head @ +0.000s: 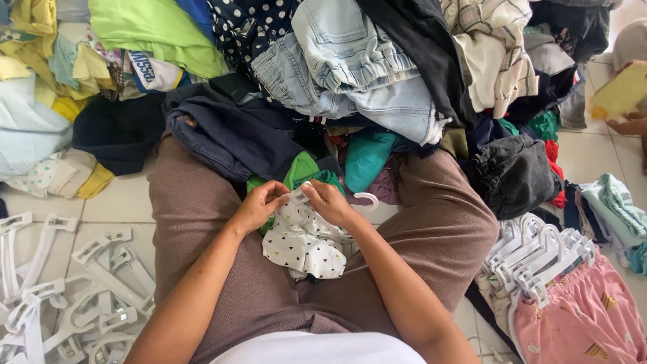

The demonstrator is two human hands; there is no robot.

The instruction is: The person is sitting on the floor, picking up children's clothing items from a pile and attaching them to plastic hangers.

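A small white garment with black triangles (pixel 304 244) lies in my lap between my legs in brown trousers. My left hand (pixel 259 205) and my right hand (pixel 328 201) meet at its top edge, both pinching the cloth around a white plastic hanger (pixel 364 198), whose hook sticks out to the right of my right hand. A green garment (pixel 301 170) lies just behind my hands.
A big heap of clothes fills the far side: jeans (pixel 350 67), a navy jacket (pixel 229 131), yellow and green tops (pixel 155 27). Loose white hangers (pixel 67 283) lie on the tiled floor at left. Hung pink garments (pixel 579 317) stack at right.
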